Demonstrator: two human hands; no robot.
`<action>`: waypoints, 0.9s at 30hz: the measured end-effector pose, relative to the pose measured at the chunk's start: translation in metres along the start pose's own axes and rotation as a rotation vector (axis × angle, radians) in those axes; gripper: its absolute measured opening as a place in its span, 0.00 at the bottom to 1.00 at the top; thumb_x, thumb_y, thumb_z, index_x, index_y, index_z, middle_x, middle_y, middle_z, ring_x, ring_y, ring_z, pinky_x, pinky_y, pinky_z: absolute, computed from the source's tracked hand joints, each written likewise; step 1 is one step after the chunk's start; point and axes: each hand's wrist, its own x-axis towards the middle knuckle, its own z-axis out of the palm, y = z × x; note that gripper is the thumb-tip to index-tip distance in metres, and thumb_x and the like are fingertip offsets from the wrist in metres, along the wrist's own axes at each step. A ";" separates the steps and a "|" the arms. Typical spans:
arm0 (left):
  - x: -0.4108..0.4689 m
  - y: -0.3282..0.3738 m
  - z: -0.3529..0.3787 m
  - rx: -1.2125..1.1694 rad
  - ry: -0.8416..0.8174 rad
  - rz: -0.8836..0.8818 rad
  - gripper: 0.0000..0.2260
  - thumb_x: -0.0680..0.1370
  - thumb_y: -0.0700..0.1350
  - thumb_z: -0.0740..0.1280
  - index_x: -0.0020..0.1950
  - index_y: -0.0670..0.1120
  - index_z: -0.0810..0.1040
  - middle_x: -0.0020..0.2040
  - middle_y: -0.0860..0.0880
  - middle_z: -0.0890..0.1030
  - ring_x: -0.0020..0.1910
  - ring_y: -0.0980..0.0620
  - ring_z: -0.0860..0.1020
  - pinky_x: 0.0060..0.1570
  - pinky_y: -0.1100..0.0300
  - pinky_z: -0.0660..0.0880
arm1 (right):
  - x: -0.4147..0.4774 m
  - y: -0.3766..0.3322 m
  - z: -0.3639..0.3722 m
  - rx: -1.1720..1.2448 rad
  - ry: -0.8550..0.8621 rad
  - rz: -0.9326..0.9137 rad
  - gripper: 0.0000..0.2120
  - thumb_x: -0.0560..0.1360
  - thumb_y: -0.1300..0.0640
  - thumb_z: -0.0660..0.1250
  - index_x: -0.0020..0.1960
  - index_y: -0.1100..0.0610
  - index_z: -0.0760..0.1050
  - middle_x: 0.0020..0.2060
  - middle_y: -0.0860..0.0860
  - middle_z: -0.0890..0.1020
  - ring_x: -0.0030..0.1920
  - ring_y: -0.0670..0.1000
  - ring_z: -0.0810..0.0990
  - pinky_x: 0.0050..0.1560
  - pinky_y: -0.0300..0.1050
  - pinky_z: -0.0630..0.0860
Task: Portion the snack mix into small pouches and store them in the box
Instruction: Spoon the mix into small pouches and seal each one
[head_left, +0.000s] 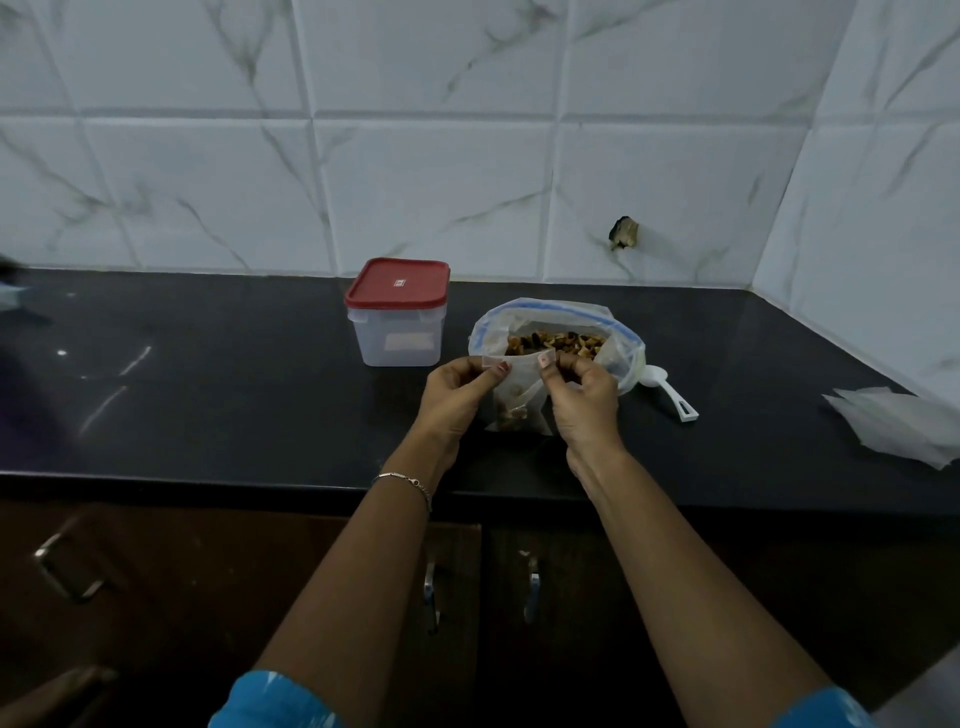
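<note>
- Looking down past our blue sleeves, we see dark cabinet doors with metal handles below the front edge of the black tabletop.
- A thin bracelet circles our left wrist.
- Our left hand pinches the top left corner of a small clear pouch, and our right hand pinches its top right edge with the fingers curled.
- The pouch hangs upright between both hands with a few pieces at its bottom; we cannot tell whether it touches the tabletop.
- Just behind it the large zip bag stands open, with snack mix showing inside.
- A white scoop lies beside the bag on its right.
- Flat pale sheets lie well apart at the far right.
- The box stands left of the bag with its red lid on, near the tiled wall.
</note>
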 end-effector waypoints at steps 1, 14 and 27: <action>0.000 0.000 0.000 0.005 -0.005 0.009 0.08 0.75 0.43 0.71 0.50 0.40 0.81 0.49 0.43 0.84 0.50 0.46 0.82 0.47 0.54 0.79 | 0.000 0.000 0.000 -0.002 -0.008 -0.008 0.11 0.77 0.54 0.69 0.54 0.60 0.80 0.47 0.49 0.83 0.45 0.42 0.81 0.37 0.30 0.76; -0.003 0.005 0.001 0.021 -0.061 -0.010 0.08 0.75 0.42 0.71 0.52 0.40 0.82 0.46 0.44 0.84 0.45 0.51 0.83 0.42 0.58 0.79 | 0.000 0.006 0.002 -0.052 -0.142 -0.049 0.09 0.74 0.57 0.72 0.53 0.59 0.81 0.52 0.53 0.83 0.52 0.48 0.83 0.43 0.36 0.80; -0.002 0.001 0.003 0.065 0.030 0.016 0.04 0.75 0.41 0.72 0.47 0.43 0.80 0.49 0.43 0.84 0.50 0.47 0.83 0.47 0.54 0.81 | 0.002 0.007 0.001 -0.021 -0.051 0.061 0.07 0.72 0.53 0.73 0.49 0.55 0.82 0.51 0.50 0.84 0.55 0.50 0.81 0.54 0.51 0.80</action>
